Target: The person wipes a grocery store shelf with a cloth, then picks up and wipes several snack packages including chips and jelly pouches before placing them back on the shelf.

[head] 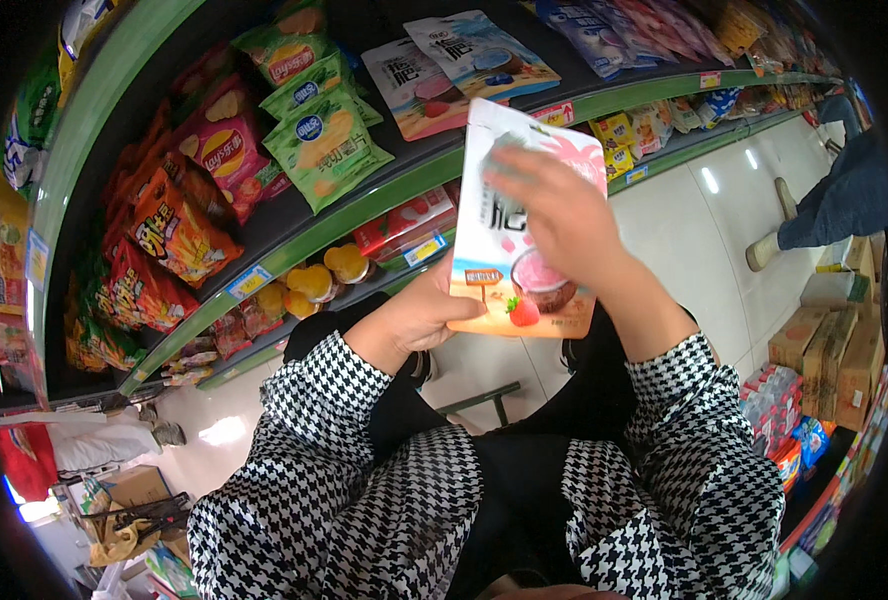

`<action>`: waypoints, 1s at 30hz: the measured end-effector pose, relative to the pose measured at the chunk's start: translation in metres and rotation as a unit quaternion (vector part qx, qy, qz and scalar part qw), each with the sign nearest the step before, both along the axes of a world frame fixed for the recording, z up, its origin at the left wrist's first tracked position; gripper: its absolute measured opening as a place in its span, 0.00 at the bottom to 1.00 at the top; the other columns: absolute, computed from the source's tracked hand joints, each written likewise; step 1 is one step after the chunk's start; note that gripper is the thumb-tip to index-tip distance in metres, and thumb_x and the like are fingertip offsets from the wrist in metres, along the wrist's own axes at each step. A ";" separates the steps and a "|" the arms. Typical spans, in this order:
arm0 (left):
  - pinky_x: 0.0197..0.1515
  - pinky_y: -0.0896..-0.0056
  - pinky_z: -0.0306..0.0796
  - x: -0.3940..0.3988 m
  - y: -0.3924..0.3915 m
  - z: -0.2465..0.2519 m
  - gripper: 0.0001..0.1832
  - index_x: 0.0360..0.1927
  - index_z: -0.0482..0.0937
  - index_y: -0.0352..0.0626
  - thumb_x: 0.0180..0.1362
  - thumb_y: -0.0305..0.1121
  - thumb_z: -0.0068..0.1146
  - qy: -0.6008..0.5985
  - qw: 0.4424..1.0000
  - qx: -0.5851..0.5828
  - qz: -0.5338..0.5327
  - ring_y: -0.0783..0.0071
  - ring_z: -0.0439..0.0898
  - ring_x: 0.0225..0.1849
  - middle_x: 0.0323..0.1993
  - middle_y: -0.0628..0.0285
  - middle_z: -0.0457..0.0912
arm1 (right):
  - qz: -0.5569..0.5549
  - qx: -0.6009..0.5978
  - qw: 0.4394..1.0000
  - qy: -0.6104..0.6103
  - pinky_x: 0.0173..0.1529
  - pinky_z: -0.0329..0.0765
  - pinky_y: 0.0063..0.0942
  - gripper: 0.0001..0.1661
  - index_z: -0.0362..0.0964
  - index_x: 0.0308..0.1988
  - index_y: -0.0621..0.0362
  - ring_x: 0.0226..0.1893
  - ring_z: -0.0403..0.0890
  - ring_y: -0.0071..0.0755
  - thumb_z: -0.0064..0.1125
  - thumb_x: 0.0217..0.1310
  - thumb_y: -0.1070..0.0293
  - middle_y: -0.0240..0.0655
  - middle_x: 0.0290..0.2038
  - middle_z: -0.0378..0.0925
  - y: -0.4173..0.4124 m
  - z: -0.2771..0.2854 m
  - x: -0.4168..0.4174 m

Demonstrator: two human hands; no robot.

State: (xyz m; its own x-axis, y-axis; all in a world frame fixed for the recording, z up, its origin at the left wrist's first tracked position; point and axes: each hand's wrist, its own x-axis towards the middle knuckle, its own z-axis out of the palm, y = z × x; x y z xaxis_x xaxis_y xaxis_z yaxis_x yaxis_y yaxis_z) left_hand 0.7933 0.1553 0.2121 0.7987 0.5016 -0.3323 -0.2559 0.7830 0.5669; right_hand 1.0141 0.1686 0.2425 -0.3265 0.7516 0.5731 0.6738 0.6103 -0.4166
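A snack pouch (477, 232) with a white top, a pink palm, a coconut shell and a strawberry printed on it is held up in front of the shelf. My left hand (435, 304) grips its lower left edge, thumb on the front and fingers behind. Over the front panel lies my right hand (564, 214), fingers stretched out and blurred by motion; whether it touches the pouch is hard to tell. On the shelf just beyond lie a similar pink pouch (406, 71) and a blue coconut pouch (489, 56) overlapping it.
Green chip bags (327, 146), a pink Lay's bag (222, 150) and orange snack bags (181, 217) fill the shelf's left. Yellow-lidded cups (312, 283) stand lower down. Another person's leg (834, 195) is at right, near cardboard boxes (826, 352). A metal bar (489, 401) is below me.
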 end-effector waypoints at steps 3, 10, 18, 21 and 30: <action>0.62 0.62 0.74 -0.005 0.006 0.002 0.39 0.69 0.59 0.43 0.52 0.13 0.55 -0.001 0.999 -0.006 0.051 0.64 0.77 0.60 0.61 0.54 0.72 | 0.155 -0.025 0.987 -0.022 0.56 0.78 0.41 0.26 0.78 0.52 0.52 0.57 0.77 0.48 0.58 0.49 0.76 0.40 0.57 0.76 -0.030 0.001 -0.034; 0.62 0.58 0.74 -0.017 0.009 -0.005 0.33 0.66 0.63 0.39 0.56 0.19 0.59 -0.027 0.994 0.031 0.099 0.60 0.77 0.61 0.59 0.52 0.75 | 0.155 -0.006 0.986 -0.056 0.61 0.74 0.46 0.25 0.77 0.54 0.51 0.63 0.71 0.48 0.58 0.53 0.72 0.41 0.61 0.72 -0.038 -0.007 -0.036; 0.66 0.57 0.71 -0.011 0.011 0.005 0.41 0.70 0.57 0.41 0.50 0.13 0.54 -0.033 0.997 0.041 0.049 0.59 0.73 0.65 0.64 0.51 0.71 | -0.078 0.004 0.997 0.022 0.63 0.72 0.39 0.31 0.80 0.52 0.51 0.60 0.74 0.47 0.45 0.50 0.86 0.42 0.58 0.76 0.010 -0.001 0.037; 0.66 0.56 0.71 -0.013 0.011 0.001 0.41 0.70 0.57 0.40 0.51 0.12 0.54 -0.039 0.998 0.016 0.045 0.57 0.73 0.65 0.64 0.49 0.70 | -0.159 -0.076 0.979 0.106 0.61 0.72 0.35 0.35 0.79 0.55 0.48 0.60 0.74 0.50 0.43 0.49 0.85 0.43 0.59 0.75 0.020 -0.015 0.061; 0.66 0.50 0.70 -0.020 0.018 0.001 0.35 0.67 0.60 0.30 0.53 0.17 0.55 -0.069 0.991 0.041 0.110 0.49 0.73 0.64 0.63 0.43 0.70 | -0.004 -0.430 0.561 0.707 0.61 0.74 0.35 0.29 0.63 0.66 0.60 0.58 0.76 0.38 0.45 0.69 0.64 0.43 0.61 0.73 0.015 -0.034 0.044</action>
